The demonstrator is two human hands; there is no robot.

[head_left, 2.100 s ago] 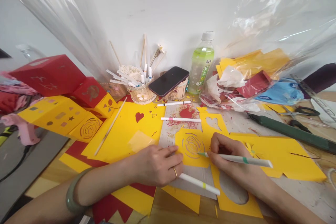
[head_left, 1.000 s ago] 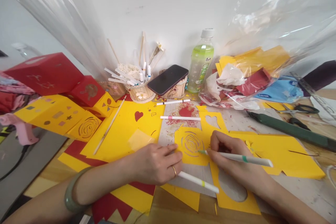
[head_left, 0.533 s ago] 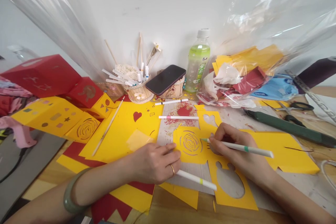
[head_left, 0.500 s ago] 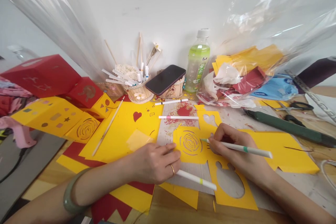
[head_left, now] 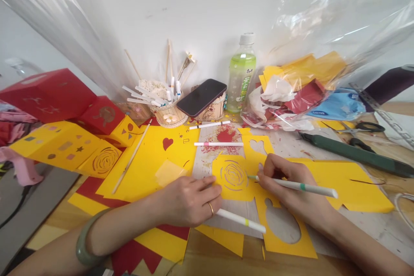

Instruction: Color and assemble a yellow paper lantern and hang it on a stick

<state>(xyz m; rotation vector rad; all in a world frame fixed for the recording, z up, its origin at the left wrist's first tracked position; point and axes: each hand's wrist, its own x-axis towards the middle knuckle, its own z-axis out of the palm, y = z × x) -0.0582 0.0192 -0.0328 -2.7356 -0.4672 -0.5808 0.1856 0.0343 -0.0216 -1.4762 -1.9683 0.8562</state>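
Observation:
My right hand (head_left: 286, 181) pinches a white marker with a green band (head_left: 318, 189). Its green tip is at the yellow card stencil (head_left: 223, 189), just right of the swirl-shaped cut-out. My left hand (head_left: 194, 200), with curled fingers, presses the card's left edge. A second white marker with a yellow band (head_left: 242, 221) sticks out from under that hand and appears held in it. Below my right hand, the yellow stencil has a large rounded opening. Left of the card lies a yellow sheet (head_left: 145, 159) bearing a red heart and small outlined shapes.
Two more markers (head_left: 218, 144) lie beyond the card. Behind are a basket of markers (head_left: 168, 116), a phone (head_left: 202, 97), a green drink bottle (head_left: 242, 73) and a plastic bag of paper scraps (head_left: 281, 99). Scissors (head_left: 368, 127) and a dark green tool (head_left: 355, 153) lie right; decorated boxes (head_left: 64, 146) stand left.
The green marker's tip has shifted slightly towards me along the right side of the swirl. My left hand stays in place on the card. The whole view has moved very slightly.

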